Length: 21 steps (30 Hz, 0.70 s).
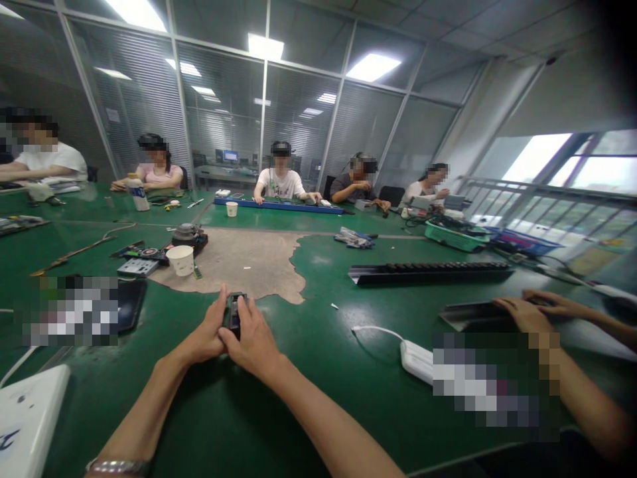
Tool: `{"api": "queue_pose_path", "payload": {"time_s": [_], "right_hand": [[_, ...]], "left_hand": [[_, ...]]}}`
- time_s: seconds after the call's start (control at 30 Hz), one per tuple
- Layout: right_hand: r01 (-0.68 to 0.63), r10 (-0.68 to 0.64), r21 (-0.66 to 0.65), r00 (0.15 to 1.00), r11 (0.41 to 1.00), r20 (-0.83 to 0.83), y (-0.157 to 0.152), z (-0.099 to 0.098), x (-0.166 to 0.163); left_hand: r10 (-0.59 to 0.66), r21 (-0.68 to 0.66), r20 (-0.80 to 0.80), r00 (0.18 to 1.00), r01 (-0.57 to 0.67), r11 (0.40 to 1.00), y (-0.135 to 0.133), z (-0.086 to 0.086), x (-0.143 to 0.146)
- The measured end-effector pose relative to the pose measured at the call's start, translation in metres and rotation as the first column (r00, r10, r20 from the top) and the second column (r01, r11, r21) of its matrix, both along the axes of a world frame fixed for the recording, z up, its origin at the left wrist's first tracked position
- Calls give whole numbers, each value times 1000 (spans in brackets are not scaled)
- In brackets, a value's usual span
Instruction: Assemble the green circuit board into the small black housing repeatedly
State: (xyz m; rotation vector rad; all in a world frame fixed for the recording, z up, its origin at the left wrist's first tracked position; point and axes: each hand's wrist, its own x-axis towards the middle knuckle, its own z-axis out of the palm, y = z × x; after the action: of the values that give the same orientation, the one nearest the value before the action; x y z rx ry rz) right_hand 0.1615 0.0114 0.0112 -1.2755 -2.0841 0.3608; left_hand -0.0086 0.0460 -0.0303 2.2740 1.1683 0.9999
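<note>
Between my two hands sits a small dark, box-like device (235, 307), just above or on the green table; its exact kind is too small to make out. My left hand (212, 328) grips it along its left side. My right hand (253, 338) wraps its right side, with a finger over the top. Both hands cover much of the device. Beyond them lies a brown sheet with a ragged edge (249, 265). A white paper cup (180, 260) stands on that sheet's left part, beside a green circuit board (144, 253) and a dark part with a round top (189, 236).
At right, a co-worker's hands (535, 312) rest by a dark metal channel (465, 315). A longer black rail (432, 272) lies beyond it. A white power bank (417, 362) with a cable is nearby. Grey gloves (354, 238) and a green basket (455, 236) lie farther back. Several people sit opposite.
</note>
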Motion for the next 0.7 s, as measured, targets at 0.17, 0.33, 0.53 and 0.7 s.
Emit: {"api": "queue_pose_path", "payload": {"time_s": [0.17,0.33,0.53,0.7], "right_hand": [[-4,3,-24,1000,1000,-27,1,-13,-1],[9,-9,-5,996,1000,-94,1,-16,-5],[57,-33,90,969,994,-243,3,6,0],[94,-67,137,980,986,-189,8,19,37]], "left_hand": [[13,5,-27,1000,-13,1000,1,0,1],[3,-12,-24,1000,-3,1000,0,1,1],[11,-78,9,1000,-10,997,-4,7,2],[35,-111,1,999,-34,993,-5,12,3]]}}
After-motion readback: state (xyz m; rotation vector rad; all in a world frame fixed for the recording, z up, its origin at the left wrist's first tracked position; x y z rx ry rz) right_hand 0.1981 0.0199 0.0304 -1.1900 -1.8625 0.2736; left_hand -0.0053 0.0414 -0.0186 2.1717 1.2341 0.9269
